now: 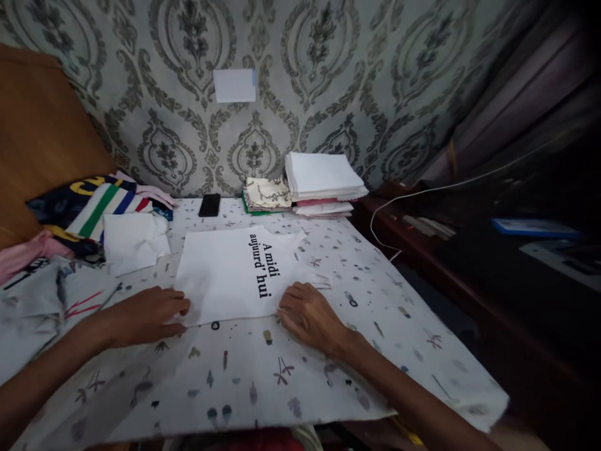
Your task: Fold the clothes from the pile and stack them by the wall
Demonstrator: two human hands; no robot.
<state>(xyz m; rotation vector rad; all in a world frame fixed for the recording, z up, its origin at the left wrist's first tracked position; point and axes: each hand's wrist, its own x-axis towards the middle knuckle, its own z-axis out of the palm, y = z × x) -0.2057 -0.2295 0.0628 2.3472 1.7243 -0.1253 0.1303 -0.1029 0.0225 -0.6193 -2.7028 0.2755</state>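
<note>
A white T-shirt [220,269] lies flat and sideways on the patterned cloth, its black lettering "A midi aujuurd' hui" running down the chest. The collar and sleeves point right, the hem left. At the hem's near corner is my left hand [145,316], thumb apart from the fingers, fingertips at the fabric's edge. My right hand [310,316] is closed on the near edge by the shoulder and sleeve; its curled fingers hide that bit of fabric.
Folded clothes [323,178] are stacked at the back, beside a smaller folded pile [267,193]. A black phone [209,205] lies near the wall. Loose clothes [107,207] heap up on the left. A white cable [436,186] hangs at the right, past the table edge.
</note>
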